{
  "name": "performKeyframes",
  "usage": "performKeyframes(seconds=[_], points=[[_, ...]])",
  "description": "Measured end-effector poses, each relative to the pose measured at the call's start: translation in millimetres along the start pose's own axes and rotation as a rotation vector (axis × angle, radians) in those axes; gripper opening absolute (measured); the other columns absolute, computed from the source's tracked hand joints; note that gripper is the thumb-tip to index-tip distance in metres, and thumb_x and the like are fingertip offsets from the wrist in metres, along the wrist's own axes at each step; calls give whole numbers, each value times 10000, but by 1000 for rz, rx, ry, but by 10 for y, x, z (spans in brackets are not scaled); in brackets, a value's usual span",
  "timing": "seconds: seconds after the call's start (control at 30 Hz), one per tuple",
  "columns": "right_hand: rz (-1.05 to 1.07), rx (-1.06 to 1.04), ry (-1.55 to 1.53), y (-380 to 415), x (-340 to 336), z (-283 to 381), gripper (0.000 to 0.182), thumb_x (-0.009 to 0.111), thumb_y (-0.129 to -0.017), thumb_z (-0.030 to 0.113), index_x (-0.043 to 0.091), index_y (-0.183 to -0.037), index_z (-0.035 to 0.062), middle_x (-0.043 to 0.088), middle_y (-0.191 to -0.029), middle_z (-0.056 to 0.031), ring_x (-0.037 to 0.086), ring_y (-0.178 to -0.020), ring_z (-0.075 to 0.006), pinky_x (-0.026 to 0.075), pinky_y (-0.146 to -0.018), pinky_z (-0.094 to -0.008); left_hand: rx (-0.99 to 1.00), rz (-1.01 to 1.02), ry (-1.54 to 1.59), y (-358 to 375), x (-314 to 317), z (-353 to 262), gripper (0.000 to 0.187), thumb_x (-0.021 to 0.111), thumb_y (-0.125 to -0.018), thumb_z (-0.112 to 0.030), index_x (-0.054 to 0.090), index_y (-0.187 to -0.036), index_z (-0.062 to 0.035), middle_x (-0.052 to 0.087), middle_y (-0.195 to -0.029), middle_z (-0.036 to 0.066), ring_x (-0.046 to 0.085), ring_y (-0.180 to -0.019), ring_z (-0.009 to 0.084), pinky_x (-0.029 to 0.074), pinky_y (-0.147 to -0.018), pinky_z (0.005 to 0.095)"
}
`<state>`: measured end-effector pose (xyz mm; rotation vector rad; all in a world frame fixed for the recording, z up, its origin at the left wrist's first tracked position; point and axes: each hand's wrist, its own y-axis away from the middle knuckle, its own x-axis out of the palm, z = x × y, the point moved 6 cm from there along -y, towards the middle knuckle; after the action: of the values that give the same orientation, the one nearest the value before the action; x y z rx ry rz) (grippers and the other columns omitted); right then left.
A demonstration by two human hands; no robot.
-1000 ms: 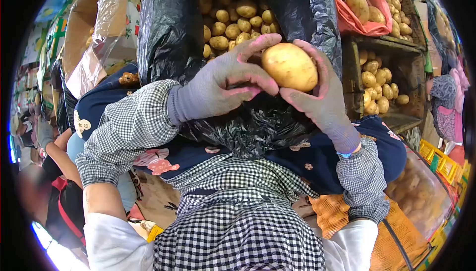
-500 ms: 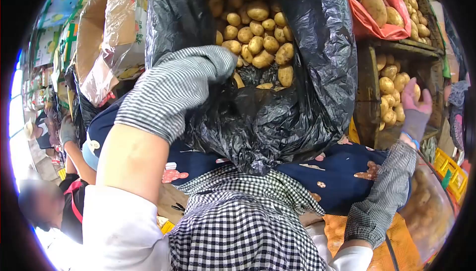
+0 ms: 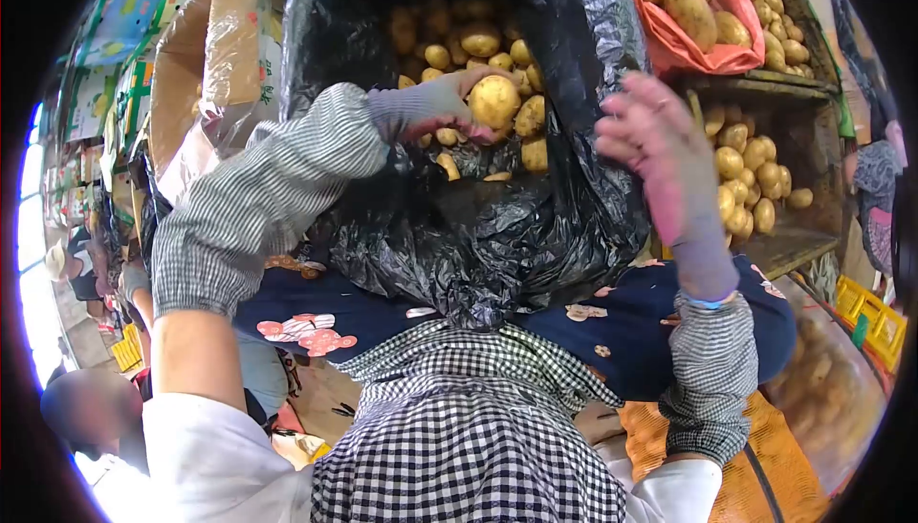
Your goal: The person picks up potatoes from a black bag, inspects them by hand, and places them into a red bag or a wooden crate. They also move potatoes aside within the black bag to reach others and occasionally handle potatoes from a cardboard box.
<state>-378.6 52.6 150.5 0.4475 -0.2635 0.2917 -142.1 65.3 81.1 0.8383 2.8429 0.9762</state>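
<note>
My left hand (image 3: 435, 107), in a grey-and-pink glove, grips a large round potato (image 3: 494, 102) over the box lined with black plastic (image 3: 583, 93). Many smaller potatoes (image 3: 481, 40) lie inside that box, below and beyond the hand. My right hand (image 3: 660, 145), gloved in the same way, is raised at the box's right edge, between it and the wooden crate. Its fingers are apart and slightly bent, with nothing seen in them. Checked sleeve covers reach up both forearms.
To the right, a wooden crate (image 3: 789, 250) holds potatoes (image 3: 751, 174). Behind it, a red bag (image 3: 736, 62) contains large potatoes. An open cardboard box (image 3: 229, 54) stands at left. A yellow crate (image 3: 870, 322) is at far right, and another person (image 3: 96, 413) is at lower left.
My left hand has turned over, bringing a large potato into view in its grip. My right hand has come left from the wooden crate to the lined box's edge.
</note>
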Motion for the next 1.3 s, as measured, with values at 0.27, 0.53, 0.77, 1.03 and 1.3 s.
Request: performKeyframes(seconds=[0.27, 0.53, 0.77, 1.03, 1.3], points=[[266, -82, 179, 193, 516, -288, 644, 705, -840, 36, 418, -1416, 63, 515, -1233, -58, 560, -914, -56, 485, -664, -160, 386, 39, 75, 514, 471, -537, 884, 793, -766, -148, 266, -1474, -128, 396, -1398, 67, 507, -1228, 181, 479, -995, 321], [300, -322, 278, 241, 599, -99, 662, 750, -805, 68, 439, -1389, 48, 495, -1257, -76, 580, -977, -102, 501, -842, -235, 442, 101, 271, 681, 638, -526, 989, 785, -787, -385, 169, -1511, -109, 341, -1455, 84, 472, -1257, 200, 459, -1011, 368], [116, -303, 104, 106, 505, -121, 503, 659, -892, 253, 479, -1324, 68, 531, -1231, -78, 592, -1003, -159, 553, -796, -352, 216, 56, -79, 605, 700, -632, 844, 669, -899, -340, 156, -1523, -93, 546, -1262, 120, 603, -1068, 193, 529, -869, 318], [12, 15, -693, 12, 3, 262, 441, 542, -940, 386, 561, -1171, 10, 624, -1097, -170, 635, -993, -304, 566, -830, -424, 42, -447, -780, -678, -757, 117, 404, 657, -834, -258, 614, -1136, 7, 668, -1066, 174, 649, -998, 249, 513, -871, 329], [-95, 66, -648, 9, -166, 161, 335, 561, -937, 366, 609, -995, 39, 640, -895, -111, 655, -806, -234, 588, -713, -356, -294, -798, -694, -1193, -589, 1461, 604, 713, -787, -203, 454, -1277, 39, 636, -1091, 243, 647, -988, 342, 532, -838, 374]])
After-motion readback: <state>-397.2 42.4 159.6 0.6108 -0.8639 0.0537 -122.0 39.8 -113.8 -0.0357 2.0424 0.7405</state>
